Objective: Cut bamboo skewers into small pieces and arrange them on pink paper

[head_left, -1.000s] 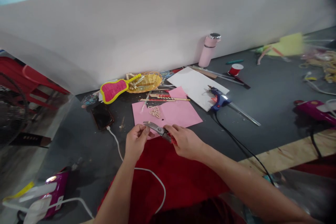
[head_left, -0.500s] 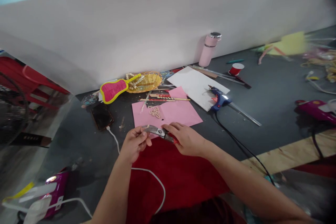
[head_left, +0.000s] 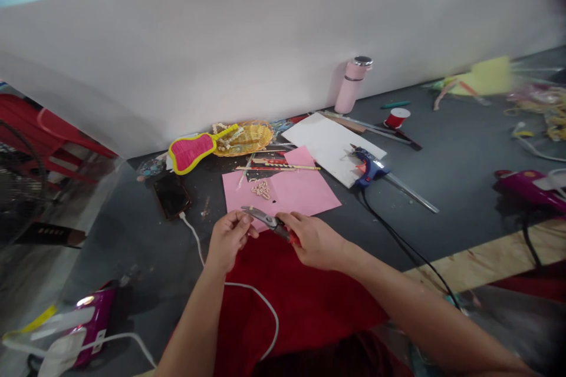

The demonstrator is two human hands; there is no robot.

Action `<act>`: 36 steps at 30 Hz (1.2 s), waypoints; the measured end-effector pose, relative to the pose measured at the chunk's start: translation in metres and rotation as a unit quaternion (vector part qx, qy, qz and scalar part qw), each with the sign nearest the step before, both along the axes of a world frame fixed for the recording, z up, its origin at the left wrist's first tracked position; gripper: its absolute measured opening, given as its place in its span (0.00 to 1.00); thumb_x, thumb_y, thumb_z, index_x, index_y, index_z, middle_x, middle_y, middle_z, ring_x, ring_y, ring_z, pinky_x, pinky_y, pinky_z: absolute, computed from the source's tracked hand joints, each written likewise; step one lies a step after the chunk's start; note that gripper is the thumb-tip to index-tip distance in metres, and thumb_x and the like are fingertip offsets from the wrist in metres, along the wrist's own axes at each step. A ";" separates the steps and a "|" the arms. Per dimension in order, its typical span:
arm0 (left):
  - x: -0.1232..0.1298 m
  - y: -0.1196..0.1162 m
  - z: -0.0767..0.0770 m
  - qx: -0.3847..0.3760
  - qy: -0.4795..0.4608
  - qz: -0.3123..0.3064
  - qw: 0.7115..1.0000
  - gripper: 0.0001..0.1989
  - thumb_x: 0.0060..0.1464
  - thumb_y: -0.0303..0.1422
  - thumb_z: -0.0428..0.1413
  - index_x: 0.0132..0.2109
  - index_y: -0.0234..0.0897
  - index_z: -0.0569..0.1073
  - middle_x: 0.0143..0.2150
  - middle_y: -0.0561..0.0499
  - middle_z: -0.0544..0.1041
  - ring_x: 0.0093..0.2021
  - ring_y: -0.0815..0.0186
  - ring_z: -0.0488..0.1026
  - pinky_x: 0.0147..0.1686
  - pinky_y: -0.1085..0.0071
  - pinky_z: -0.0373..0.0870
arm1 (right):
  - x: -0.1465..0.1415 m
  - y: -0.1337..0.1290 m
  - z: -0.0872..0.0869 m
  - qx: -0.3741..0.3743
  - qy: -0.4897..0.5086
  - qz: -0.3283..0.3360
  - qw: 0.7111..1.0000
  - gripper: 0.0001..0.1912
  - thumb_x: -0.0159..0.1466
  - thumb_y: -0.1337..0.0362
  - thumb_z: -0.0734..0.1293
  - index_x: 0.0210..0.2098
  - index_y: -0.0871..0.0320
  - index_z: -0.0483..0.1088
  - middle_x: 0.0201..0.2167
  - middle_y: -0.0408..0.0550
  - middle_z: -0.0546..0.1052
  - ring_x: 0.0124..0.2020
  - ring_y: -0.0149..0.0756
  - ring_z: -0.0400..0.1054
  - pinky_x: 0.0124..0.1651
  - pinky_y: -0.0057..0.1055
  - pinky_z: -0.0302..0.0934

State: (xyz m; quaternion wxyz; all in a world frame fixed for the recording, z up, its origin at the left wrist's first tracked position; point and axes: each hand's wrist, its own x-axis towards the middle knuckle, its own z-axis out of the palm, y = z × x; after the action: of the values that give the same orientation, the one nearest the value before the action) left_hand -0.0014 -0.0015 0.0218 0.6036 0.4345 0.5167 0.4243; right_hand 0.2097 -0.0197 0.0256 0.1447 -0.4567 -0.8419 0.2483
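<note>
My right hand [head_left: 312, 240] is wrapped round the red handles of a pair of pruning shears [head_left: 264, 218], whose metal blades point left. Close to the blade tips, my left hand [head_left: 230, 240] is closed in a pinch; what sits between its fingers is too small to name. Just beyond both hands lies a pink sheet of paper [head_left: 305, 191] on the dark tabletop. A small pile of pale, short pieces [head_left: 261, 189] rests on that sheet. Several thin sticks [head_left: 283, 167] lie across its far edge.
A blue glue gun [head_left: 369, 168] rests partly on a white board [head_left: 329, 141], its cord trailing toward the front. Behind stand a pink bottle [head_left: 352, 85] and a red thread spool [head_left: 397, 118]. Leftward are a wicker basket [head_left: 254, 136], a pink-yellow paddle shape [head_left: 190, 153] and a phone [head_left: 172, 196].
The shears have tilted, with their handle end lower, and their blades look closer together. My left hand has shifted slightly right, still pinched by the blade tips.
</note>
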 end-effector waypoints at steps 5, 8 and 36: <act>-0.001 0.000 -0.001 0.014 -0.003 0.001 1.000 0.15 0.49 0.42 0.59 0.31 0.32 0.68 0.19 0.52 0.74 0.12 0.81 0.51 0.13 0.81 0.44 | 0.003 0.000 0.004 -0.022 0.030 0.013 0.999 0.28 0.57 0.73 0.59 0.57 0.59 0.55 0.41 0.55 0.72 0.39 0.40 0.68 0.40 0.33 0.59; -0.003 -0.001 0.001 0.000 -0.038 -0.010 0.999 0.15 0.49 0.41 0.59 0.31 0.32 0.68 0.19 0.52 0.73 0.12 0.82 0.50 0.13 0.82 0.42 | 0.004 0.003 0.004 -0.005 0.035 0.018 0.999 0.30 0.56 0.74 0.59 0.58 0.58 0.54 0.44 0.55 0.71 0.43 0.41 0.67 0.43 0.36 0.60; 0.001 -0.001 0.001 0.057 -0.012 0.020 0.998 0.12 0.49 0.38 0.60 0.31 0.34 0.67 0.27 0.51 0.77 0.16 0.79 0.59 0.17 0.79 0.52 | 0.002 0.009 -0.003 0.046 0.016 -0.004 0.999 0.32 0.55 0.74 0.58 0.59 0.58 0.52 0.47 0.54 0.69 0.46 0.42 0.64 0.47 0.37 0.59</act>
State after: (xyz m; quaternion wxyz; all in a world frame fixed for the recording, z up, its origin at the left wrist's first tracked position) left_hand -0.0006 -0.0020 0.0229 0.5753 0.4528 0.4927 0.4703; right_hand 0.2116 -0.0103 0.0221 0.1800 -0.4489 -0.8482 0.2158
